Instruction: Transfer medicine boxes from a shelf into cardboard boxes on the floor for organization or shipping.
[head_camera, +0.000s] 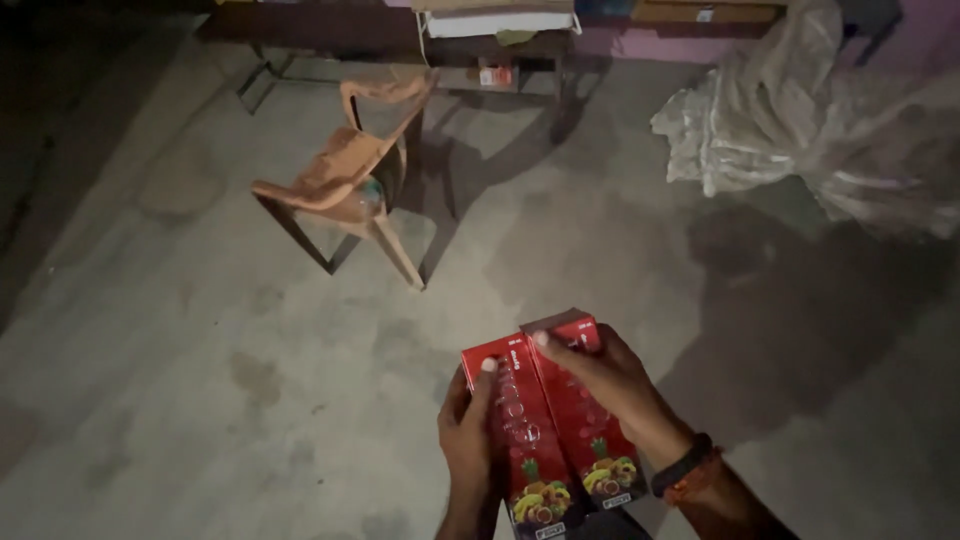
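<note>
Two red juice cartons with fruit pictures sit side by side, touching, held up above the concrete floor. The left hand clamps the left carton's edge — thumb on its front. The right hand grips the right carton, fingers spread across it. A plastic chair stands well apart.

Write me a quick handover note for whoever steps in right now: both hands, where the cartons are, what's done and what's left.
Left hand: grips the left tall red fruit-printed drink carton, thumb on its front.
Right hand: lies over the right red carton, fingers across its top.
Both cartons are side by side, touching, held in the air above the grey concrete floor.
Done: two cartons paired in hand. Left: neither is set down.
Nearby: orange plastic chair, crumpled plastic sheeting.
</note>
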